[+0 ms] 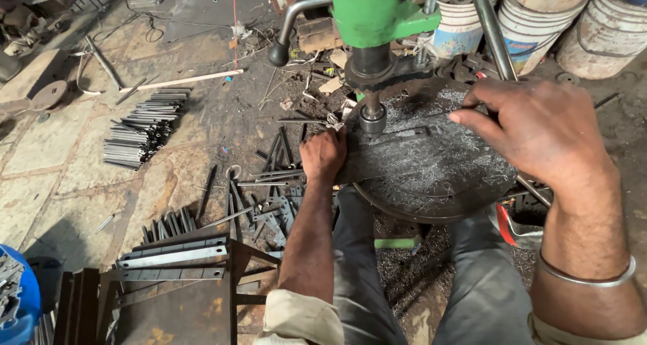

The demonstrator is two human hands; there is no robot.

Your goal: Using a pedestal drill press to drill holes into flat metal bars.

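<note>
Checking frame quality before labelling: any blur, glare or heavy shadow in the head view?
Head view: even, soft daylight, no hard glare; left hand and flat metal strip sharp on the round drill table; right hand close to the lens, slightly soft; dark shadow under the table; wide-angle bending at the edges.

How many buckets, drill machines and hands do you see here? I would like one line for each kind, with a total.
Buckets: 4, along the top right edge
Green drill machine: 1
Hands: 2, left hand and right hand
Total: 7
</note>
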